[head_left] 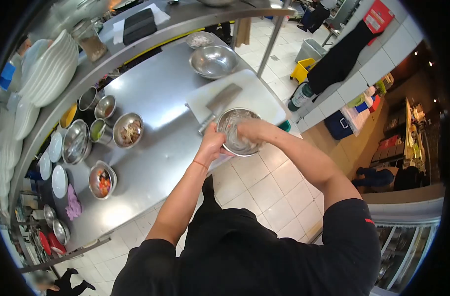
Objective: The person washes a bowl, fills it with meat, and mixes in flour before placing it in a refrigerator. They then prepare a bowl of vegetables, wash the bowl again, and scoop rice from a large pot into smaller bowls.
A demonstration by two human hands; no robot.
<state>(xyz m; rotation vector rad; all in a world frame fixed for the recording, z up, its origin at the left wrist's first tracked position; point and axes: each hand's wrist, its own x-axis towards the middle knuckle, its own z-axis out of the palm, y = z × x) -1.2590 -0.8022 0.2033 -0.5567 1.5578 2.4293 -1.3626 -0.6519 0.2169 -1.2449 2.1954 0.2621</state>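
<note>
My left hand (214, 140) grips the near left rim of a metal mixing bowl (227, 117), thumb on top. The bowl is held at the front edge of the steel table, beside the cutting board. A pale, wet coating or mixture smears its inside. My right hand (250, 132) reaches down into the bowl; motion blurs its fingers, so their pose does not show. Just behind the bowl, a cleaver (225, 98) lies on a white cutting board (254, 91), its handle pointing toward my left hand.
A large metal bowl (213, 61) and a smaller bowl of pale pieces (200, 40) stand beyond the board. Leftward on the steel table (156, 98) are a bowl of meat-like pieces (128, 130), a bowl of chopped vegetables (102, 180) and a purple cloth (73, 203).
</note>
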